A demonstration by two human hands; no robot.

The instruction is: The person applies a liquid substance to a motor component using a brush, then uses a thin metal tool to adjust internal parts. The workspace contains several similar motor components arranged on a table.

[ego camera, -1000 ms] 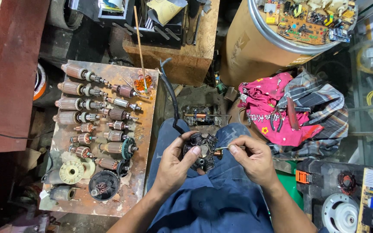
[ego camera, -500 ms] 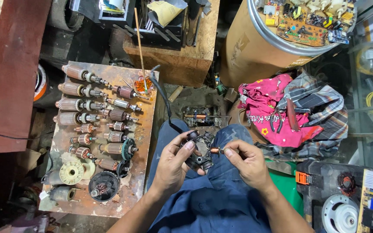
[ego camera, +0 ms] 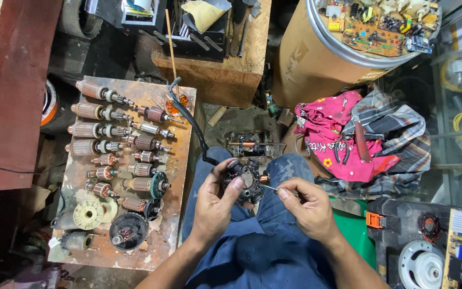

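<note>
Cluttered workshop floor, rusty board (ego camera: 180,225) of armatures (ego camera: 98,114), cardboard drum (ego camera: 316,59)

left hand (ego camera: 217,200) is curled shut in a grip, thumb up. right hand (ego camera: 308,206) sits just right of it, fingertips (ego camera: 283,194) pinched together.

Stator (ego camera: 244,179): we see dull black metal with a glint of copper at its side.
Board (ego camera: 172,225): we see rough, rust-stained, flaking wood.
Armatures (ego camera: 102,115): we see copper windings and matt steel shafts.
Drum (ego camera: 316,59): we see smooth brown cardboard with a shiny metal rim.
Cloth (ego camera: 327,134): we see soft pink printed fabric.
Trousers (ego camera: 258,251): we see matt blue cloth.
</note>
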